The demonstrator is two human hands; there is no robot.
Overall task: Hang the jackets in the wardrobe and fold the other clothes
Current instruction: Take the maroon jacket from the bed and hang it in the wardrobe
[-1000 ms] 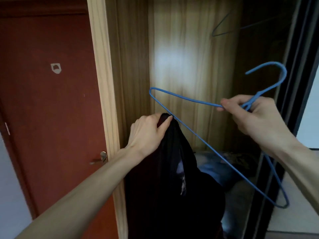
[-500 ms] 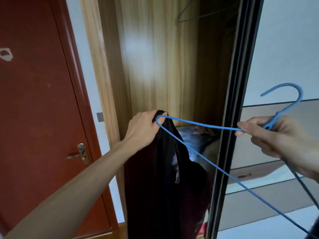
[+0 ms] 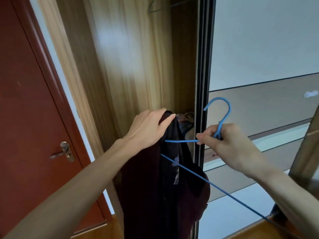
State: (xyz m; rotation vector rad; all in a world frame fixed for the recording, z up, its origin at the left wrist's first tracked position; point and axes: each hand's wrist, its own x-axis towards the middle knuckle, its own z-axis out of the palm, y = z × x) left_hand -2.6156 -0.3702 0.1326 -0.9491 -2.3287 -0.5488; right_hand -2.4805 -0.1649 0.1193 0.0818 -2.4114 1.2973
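A dark, nearly black jacket (image 3: 155,187) hangs down in front of the open wardrobe (image 3: 131,66). My left hand (image 3: 148,128) grips its top edge and holds it up. My right hand (image 3: 229,142) pinches the neck of a blue wire hanger (image 3: 219,125), just below its hook. One arm of the hanger runs left and disappears inside the jacket below my left hand. The hanger's lower bar slants down to the right, out of frame.
A red door (image 3: 31,118) with a metal handle (image 3: 65,152) stands at the left. The wardrobe's sliding door (image 3: 259,66) with a dark frame is at the right. An empty dark hanger (image 3: 155,7) hangs on the rail above. Clothes (image 3: 186,121) lie inside the wardrobe.
The view has swung to the right. My right hand has moved left and lower, and the hanger's left end, which was at the jacket's top edge, has slid inside the jacket.
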